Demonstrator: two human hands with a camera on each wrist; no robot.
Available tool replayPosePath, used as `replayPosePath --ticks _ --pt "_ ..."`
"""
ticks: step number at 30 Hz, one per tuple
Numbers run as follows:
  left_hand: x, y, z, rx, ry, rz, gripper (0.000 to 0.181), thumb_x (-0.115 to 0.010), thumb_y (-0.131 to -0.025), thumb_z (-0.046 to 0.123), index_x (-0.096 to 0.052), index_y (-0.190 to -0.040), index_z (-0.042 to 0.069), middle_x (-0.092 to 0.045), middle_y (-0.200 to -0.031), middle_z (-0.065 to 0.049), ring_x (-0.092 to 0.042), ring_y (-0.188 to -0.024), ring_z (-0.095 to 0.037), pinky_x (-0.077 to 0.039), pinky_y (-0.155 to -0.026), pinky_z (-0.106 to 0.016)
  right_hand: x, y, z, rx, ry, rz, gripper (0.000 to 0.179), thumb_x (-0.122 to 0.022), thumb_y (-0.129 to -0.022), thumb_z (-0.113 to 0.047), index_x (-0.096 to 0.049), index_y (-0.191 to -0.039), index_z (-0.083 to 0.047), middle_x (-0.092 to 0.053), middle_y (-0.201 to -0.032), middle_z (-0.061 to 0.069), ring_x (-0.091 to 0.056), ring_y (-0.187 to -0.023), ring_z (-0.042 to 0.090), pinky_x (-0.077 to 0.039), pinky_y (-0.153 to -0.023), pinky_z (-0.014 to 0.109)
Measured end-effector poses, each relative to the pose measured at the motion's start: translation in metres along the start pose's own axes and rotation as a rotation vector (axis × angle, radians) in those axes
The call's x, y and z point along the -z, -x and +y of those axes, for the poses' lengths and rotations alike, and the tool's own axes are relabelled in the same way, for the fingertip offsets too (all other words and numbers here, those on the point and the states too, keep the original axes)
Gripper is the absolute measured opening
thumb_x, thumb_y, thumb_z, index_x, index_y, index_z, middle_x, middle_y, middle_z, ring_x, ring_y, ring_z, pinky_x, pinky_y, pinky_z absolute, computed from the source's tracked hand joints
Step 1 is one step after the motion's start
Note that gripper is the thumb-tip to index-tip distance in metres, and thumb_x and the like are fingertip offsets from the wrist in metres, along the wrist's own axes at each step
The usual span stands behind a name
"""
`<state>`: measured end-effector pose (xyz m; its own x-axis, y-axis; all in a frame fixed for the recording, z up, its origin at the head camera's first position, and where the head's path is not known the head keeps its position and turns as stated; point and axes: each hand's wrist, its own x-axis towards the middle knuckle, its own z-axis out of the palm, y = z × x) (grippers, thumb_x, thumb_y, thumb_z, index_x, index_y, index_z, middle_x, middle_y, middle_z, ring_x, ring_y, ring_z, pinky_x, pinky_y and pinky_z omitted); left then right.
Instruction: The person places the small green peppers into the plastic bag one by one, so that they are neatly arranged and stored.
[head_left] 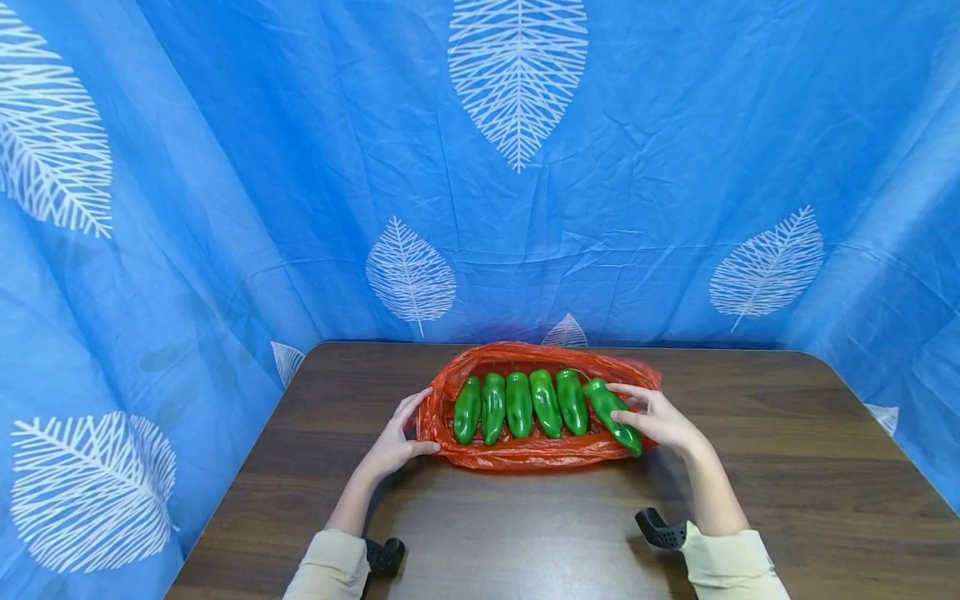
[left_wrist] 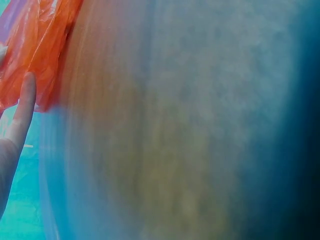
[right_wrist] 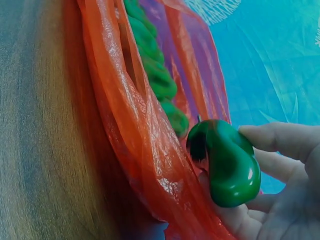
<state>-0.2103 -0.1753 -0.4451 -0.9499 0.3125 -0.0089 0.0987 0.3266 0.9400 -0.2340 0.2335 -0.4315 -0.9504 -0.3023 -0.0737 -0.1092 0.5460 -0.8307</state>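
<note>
A red plastic bag (head_left: 525,452) lies open on the brown table (head_left: 525,533), with several green peppers (head_left: 519,404) lined up side by side in it. My left hand (head_left: 417,423) rests against the bag's left end, fingers straight; in the left wrist view one finger (left_wrist: 22,112) touches the bag (left_wrist: 47,45). At the right end of the row, my right hand (head_left: 626,408) grips the rightmost pepper (head_left: 609,407). In the right wrist view this pepper (right_wrist: 227,165) sits between thumb and fingers (right_wrist: 280,140), just outside the bag's wall (right_wrist: 130,130).
A blue curtain with white leaf prints (head_left: 517,167) encloses the table at the back and both sides. Bare table lies in front of the bag and to either side. Black wrist mounts (head_left: 660,529) show near my sleeves.
</note>
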Motion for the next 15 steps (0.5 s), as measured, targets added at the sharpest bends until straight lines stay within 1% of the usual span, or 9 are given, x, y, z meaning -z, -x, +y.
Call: replayPosePath --ticks 3,7,9,11,14,15 --pt "-0.0001 -0.0002 -0.0003 0.003 -0.003 0.002 0.081 -0.07 -0.074 0.0 -0.028 -0.143 0.008 -0.02 -0.145 -0.018 -0.029 -0.127 -0.038 -0.028 -0.102 -0.056 -0.0008 -0.0017 -0.0002 -0.024 0.031 0.012 0.048 -0.061 -0.087 -0.015 -0.047 -0.129 0.004 -0.052 -0.118 0.028 -0.048 -0.104 0.037 -0.046 -0.074 0.036" --pt "-0.0003 -0.0004 -0.001 0.009 -0.006 0.005 0.081 -0.07 -0.074 0.001 -0.028 -0.143 0.008 -0.02 -0.145 -0.017 -0.028 -0.128 -0.037 -0.029 -0.101 -0.056 -0.0024 -0.0027 -0.0016 -0.053 0.043 0.026 0.047 -0.062 -0.085 -0.013 -0.049 -0.126 0.006 -0.055 -0.103 0.023 -0.049 -0.092 0.03 -0.043 -0.067 0.032" --pt "-0.0003 -0.0004 -0.0015 0.01 -0.009 0.005 0.081 -0.07 -0.074 0.001 -0.028 -0.143 0.009 -0.02 -0.145 -0.017 -0.028 -0.128 -0.038 -0.03 -0.101 -0.055 -0.0031 -0.0035 -0.0024 -0.069 0.037 0.031 0.047 -0.062 -0.085 -0.012 -0.048 -0.126 0.007 -0.054 -0.091 0.018 -0.048 -0.079 0.025 -0.041 -0.06 0.029" --pt "-0.0002 -0.0003 -0.0019 0.011 -0.012 0.006 0.081 -0.07 -0.074 0.002 -0.028 -0.143 0.009 -0.02 -0.145 -0.017 -0.028 -0.128 -0.038 -0.031 -0.101 -0.055 -0.0041 -0.0047 -0.0023 -0.086 0.04 0.036 0.048 -0.062 -0.085 -0.013 -0.048 -0.126 0.007 -0.052 -0.085 0.014 -0.046 -0.073 0.022 -0.039 -0.057 0.028" --pt "-0.0001 -0.0002 -0.0017 0.011 -0.016 0.006 0.081 -0.07 -0.075 0.003 -0.028 -0.143 0.009 -0.02 -0.145 -0.017 -0.029 -0.127 -0.038 -0.031 -0.101 -0.055 -0.0061 -0.0085 -0.0007 -0.107 0.05 0.047 0.048 -0.061 -0.085 -0.012 -0.047 -0.127 0.007 -0.049 -0.078 0.011 -0.043 -0.065 0.018 -0.037 -0.054 0.027" --pt "-0.0001 -0.0002 -0.0016 0.011 -0.017 0.006 0.081 -0.07 -0.074 0.003 -0.028 -0.143 0.009 -0.02 -0.145 -0.017 -0.029 -0.127 -0.037 -0.031 -0.101 -0.055 -0.007 -0.0095 -0.0004 -0.117 0.049 0.05 0.048 -0.061 -0.086 -0.013 -0.047 -0.127 0.007 -0.049 -0.079 0.011 -0.044 -0.067 0.018 -0.037 -0.055 0.028"
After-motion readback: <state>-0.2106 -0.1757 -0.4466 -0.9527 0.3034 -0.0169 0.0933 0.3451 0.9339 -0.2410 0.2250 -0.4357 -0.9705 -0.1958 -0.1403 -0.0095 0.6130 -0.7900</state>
